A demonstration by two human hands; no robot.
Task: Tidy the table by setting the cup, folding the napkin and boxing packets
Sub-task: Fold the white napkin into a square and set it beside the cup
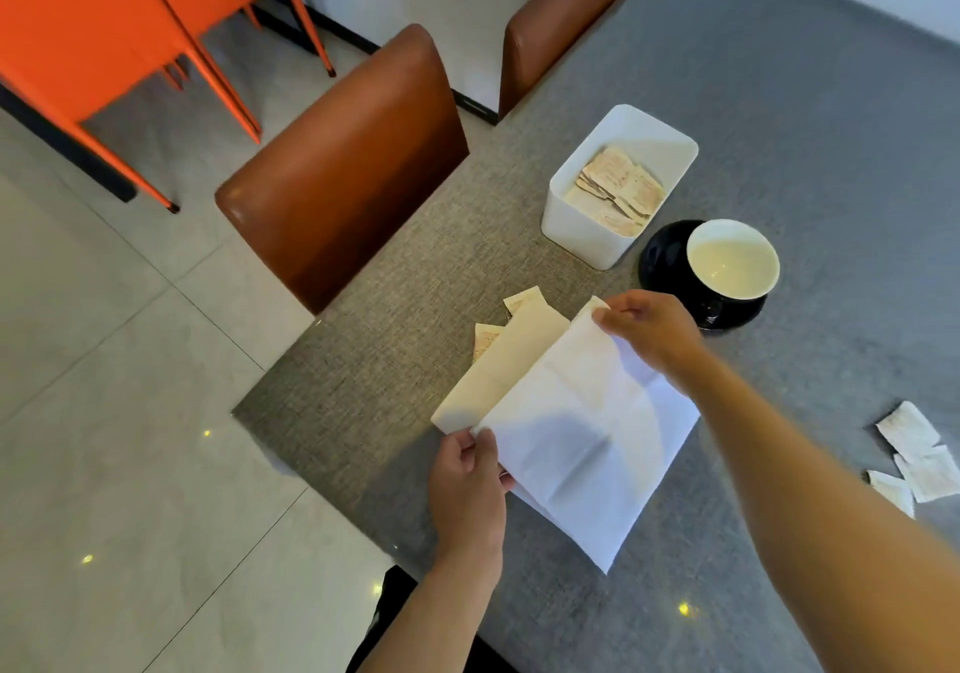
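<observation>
1. White napkin, crossed by faint fold creases, cream on the lifted underside.
2. White box, filled with beige packets printed in faint reddish marks.
3. Cup black outside, cream-white inside, on a black saucer.
4. White loose packets with pale print at the right edge.
5. Grey table, finely woven in texture, warmer and browner toward the left.
6. Brown leather-look chairs; bright orange chairs behind.
7. Pale grey floor tiles.
</observation>
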